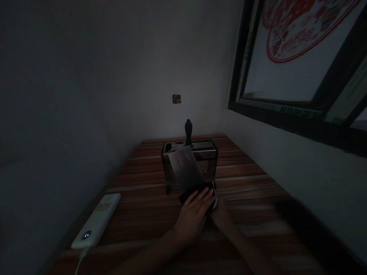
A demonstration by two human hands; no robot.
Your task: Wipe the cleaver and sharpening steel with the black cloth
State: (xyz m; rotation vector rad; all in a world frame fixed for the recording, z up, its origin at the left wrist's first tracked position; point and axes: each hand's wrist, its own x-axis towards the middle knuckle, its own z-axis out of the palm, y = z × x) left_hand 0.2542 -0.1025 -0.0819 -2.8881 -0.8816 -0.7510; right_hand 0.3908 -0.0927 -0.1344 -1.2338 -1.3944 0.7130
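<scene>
A cleaver (186,168) with a broad grey blade is held tilted, its far end up and to the left, in front of a knife block. Across the lower blade lies a black cloth (197,187) with a white strip at its right edge. My left hand (195,212) rests over this cloth, fingers bent across it and pressing it to the blade. Lower right, my right hand (220,212) is closed at the cleaver's handle end; its fingers and the handle are mostly hidden. The knife block (212,152) has slots on top and one black-handled tool (188,131) standing in it.
A white power bank (99,217) with a lit display and a cable lies at the left on the wood-grain table (137,214). A dark, blurred long object (309,229) is at the right. Walls close in behind and on both sides; a dark-framed window (275,105) is upper right.
</scene>
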